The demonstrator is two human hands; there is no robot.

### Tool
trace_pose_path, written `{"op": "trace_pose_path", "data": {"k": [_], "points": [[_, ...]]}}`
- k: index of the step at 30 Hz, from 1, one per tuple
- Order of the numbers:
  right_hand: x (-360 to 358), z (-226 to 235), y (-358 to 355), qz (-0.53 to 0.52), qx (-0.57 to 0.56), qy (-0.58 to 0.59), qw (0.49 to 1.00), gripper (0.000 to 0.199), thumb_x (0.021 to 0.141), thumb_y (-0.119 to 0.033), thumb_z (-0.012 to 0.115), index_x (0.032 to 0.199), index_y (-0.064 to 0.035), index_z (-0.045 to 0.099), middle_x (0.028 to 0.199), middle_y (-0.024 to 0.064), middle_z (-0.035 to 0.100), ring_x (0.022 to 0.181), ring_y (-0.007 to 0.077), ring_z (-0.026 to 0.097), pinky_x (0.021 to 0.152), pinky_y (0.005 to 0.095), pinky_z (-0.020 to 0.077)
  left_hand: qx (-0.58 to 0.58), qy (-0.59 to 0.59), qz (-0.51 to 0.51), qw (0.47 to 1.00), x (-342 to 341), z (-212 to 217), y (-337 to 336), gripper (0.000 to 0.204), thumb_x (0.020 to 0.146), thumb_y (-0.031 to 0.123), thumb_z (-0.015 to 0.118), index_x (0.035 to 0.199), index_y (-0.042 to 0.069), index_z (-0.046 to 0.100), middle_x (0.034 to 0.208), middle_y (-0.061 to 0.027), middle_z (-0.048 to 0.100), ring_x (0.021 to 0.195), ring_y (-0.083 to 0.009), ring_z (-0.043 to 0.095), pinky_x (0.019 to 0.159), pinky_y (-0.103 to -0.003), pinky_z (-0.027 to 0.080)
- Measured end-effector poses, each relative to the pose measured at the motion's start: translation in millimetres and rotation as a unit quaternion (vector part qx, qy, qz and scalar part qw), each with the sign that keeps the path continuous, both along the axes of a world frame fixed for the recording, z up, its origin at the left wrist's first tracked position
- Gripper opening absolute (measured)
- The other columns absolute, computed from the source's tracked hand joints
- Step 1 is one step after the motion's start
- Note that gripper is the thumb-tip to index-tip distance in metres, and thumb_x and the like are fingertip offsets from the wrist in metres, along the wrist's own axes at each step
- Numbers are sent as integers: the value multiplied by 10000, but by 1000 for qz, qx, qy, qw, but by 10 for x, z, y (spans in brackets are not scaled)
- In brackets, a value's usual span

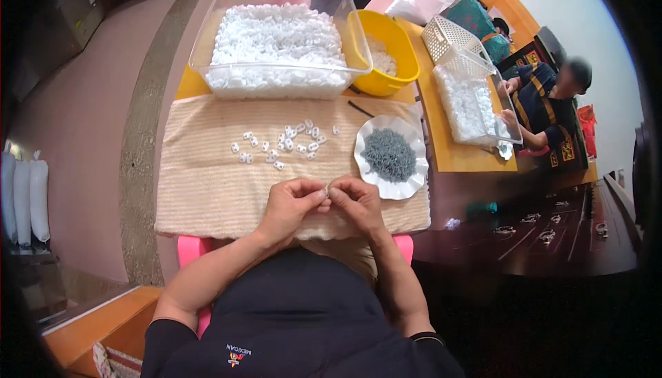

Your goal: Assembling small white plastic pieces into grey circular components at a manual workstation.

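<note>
My left hand (291, 204) and my right hand (357, 204) meet above the near part of a beige striped cloth (200, 192). Thumbs and fingertips of both are pinched together around something tiny, mostly hidden by the fingers. Ahead of them, several small white plastic pieces with dark spots (288, 142) lie scattered on the cloth. Just beyond my right hand stands a white wavy-rimmed plate (396, 190), heaped with small grey parts (389, 155) too fine to make out singly.
Behind the cloth stands a clear plastic bin (276, 81) full of white pieces, beside a yellow tub (407, 67). A dark thin stick (360, 108) lies near the plate. At right, another person (545, 102) works at a table with a clear bin (476, 102) and white basket (448, 40).
</note>
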State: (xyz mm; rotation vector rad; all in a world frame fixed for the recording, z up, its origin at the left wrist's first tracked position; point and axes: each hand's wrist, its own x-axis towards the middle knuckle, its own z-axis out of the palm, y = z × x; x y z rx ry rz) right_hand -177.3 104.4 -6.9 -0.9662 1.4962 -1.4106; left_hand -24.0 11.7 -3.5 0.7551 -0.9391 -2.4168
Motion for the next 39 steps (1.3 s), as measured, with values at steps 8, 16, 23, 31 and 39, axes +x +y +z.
{"op": "trace_pose_path", "data": {"k": [8, 16, 23, 31, 39], "points": [[7, 14, -5, 16, -13, 114, 993, 116, 897, -86, 643, 925, 26, 647, 850, 22, 633, 790, 76, 567, 705, 213, 466, -29, -8, 7, 1000, 11, -6, 15, 122, 879, 8, 630, 984, -53, 630, 878, -100, 672, 766, -135, 653, 728, -257, 560], [44, -1, 14, 8, -35, 129, 991, 106, 883, -83, 650, 906, 21, 643, 830, 37, 634, 767, 87, 568, 688, 225, 457, -41, 2, 24, 999, 13, -51, 68, 114, 881, 1, 625, 982, -52, 633, 880, -98, 671, 759, -131, 651, 701, -244, 563], [124, 42, 62, -14, -22, 94, 995, 115, 893, -90, 641, 900, 25, 642, 813, 25, 644, 764, 83, 568, 687, 230, 466, -50, -1, 22, 999, 34, -20, 108, 122, 885, 9, 626, 991, -51, 630, 881, -100, 665, 770, -131, 647, 722, -244, 557], [90, 71, -3, -24, -18, -3, 1000, 130, 901, -100, 647, 944, 22, 651, 857, 22, 666, 772, 72, 599, 707, 209, 485, -29, 2, 33, 999, -11, 47, 37, 88, 888, 26, 625, 957, -28, 631, 849, -80, 656, 751, -126, 632, 713, -248, 539], [100, 228, -93, -36, -1, -37, 999, 141, 891, -99, 659, 943, 32, 655, 833, 30, 657, 766, 77, 598, 714, 214, 485, -5, 24, 54, 998, 6, 15, -4, 114, 882, 17, 632, 987, -28, 629, 853, -86, 667, 752, -126, 640, 697, -245, 545]]}}
